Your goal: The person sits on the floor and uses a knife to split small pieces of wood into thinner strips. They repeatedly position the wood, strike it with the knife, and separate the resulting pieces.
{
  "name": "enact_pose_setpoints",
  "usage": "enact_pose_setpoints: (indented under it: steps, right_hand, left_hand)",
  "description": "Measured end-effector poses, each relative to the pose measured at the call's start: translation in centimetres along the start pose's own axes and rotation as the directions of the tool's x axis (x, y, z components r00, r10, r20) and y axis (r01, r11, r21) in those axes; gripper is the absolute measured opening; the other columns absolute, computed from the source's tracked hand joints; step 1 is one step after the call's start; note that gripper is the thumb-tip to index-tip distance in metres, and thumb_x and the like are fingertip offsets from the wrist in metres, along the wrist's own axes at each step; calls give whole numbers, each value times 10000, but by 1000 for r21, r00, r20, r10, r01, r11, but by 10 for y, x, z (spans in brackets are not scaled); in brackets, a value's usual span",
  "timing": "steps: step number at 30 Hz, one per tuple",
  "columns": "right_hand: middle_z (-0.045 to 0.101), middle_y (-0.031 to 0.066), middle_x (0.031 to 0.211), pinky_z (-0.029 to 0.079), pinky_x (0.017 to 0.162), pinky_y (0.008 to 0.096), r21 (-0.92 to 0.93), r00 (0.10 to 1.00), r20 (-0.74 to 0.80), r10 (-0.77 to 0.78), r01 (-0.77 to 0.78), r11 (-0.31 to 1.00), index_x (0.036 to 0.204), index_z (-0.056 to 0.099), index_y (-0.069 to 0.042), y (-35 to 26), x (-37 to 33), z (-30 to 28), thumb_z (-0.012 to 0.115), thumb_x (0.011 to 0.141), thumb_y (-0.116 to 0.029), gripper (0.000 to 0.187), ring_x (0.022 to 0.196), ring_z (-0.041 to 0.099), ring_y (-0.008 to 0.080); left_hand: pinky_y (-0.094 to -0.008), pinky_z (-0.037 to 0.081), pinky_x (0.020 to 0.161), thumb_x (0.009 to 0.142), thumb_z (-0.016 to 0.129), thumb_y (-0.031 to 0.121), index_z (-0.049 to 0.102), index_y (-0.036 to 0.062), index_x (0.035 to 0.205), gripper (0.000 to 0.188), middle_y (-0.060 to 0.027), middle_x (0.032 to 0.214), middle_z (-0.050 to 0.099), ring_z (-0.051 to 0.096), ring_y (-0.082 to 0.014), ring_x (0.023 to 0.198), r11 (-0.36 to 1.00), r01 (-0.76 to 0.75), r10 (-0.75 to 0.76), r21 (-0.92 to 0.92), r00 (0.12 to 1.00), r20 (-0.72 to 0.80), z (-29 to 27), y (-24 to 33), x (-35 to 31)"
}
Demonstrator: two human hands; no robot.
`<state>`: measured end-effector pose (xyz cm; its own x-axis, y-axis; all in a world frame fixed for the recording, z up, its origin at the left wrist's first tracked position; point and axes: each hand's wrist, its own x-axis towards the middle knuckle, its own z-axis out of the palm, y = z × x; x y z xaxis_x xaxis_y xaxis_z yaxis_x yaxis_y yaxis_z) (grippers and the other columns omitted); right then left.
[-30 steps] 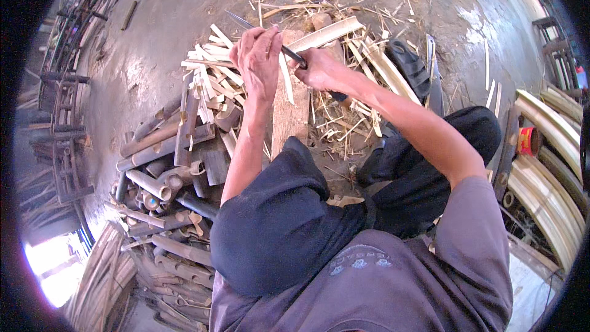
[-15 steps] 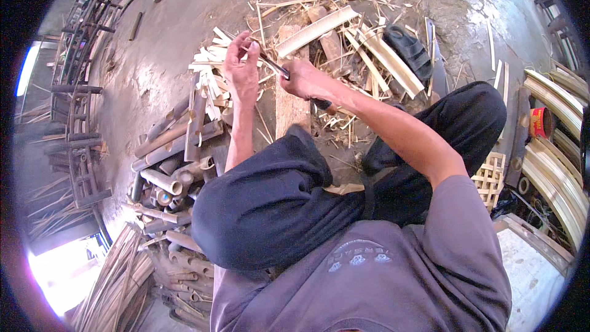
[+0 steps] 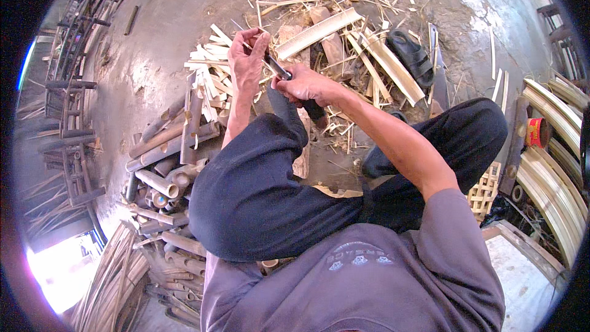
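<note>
- Head view: dark knife-like tool (image 3: 279,67) sits between both hands, long axis slanting upper left to lower right.
- Right hand (image 3: 306,85) is wrapped round its lower part.
- Left hand (image 3: 247,58) is nearer the upper end, fingertips bunched, can't tell if they're pinching it tbh.

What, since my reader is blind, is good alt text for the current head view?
A person's right hand grips a slim dark tool, with the left hand near its far end. Pale split bamboo pieces lie on the floor beyond; cut bamboo tubes are piled at left.
</note>
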<state>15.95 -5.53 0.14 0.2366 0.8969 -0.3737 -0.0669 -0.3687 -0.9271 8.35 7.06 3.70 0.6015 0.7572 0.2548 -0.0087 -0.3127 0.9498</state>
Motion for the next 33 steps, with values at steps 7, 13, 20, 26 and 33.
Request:
enact_pose_setpoints:
  steps: [7,13,20,26,33]
  right_hand:
    - [613,167,670,480,541,398,-336,983,-73,-166,132,933,903,643,0,9,-5,-18,581,865,-171,185,596,615,306]
    - [627,285,788,508,648,495,-660,908,-145,-394,208,722,872,621,42,17,7,-19,596,799,-136,194,773,640,448]
    - [601,175,625,441,489,403,-620,959,-124,-254,125,774,829,621,-19,40,14,-16,578,805,-164,153,506,569,290]
    - [473,-28,589,388,438,287,350,984,159,76,-128,928,888,632,-61,38,1,-4,622,792,-157,136,468,442,105]
    - [524,18,538,405,442,332,-467,988,-50,-147,107,878,745,597,-25,64,23,-11,611,819,-217,207,460,497,109]
  left_hand:
    - [-217,363,507,855,743,287,625,-33,1012,375,20,620,541,457,-47,555,987,-57,55,150,998,19,17,16,3]
    - [-240,362,492,869,724,311,610,-39,986,387,1,574,527,447,-53,517,966,-101,118,239,991,-57,22,2,14]
    - [-229,363,527,834,758,356,540,-32,1096,517,24,564,496,448,-56,548,994,-68,85,87,974,-210,28,-15,4]
    - [-217,298,476,815,781,341,475,-14,1140,570,51,521,446,401,-50,492,995,17,5,103,977,-215,21,-28,5]
    - [-240,294,466,886,700,335,438,13,1146,490,38,525,454,410,-55,492,968,-107,151,225,971,-186,25,-16,0]
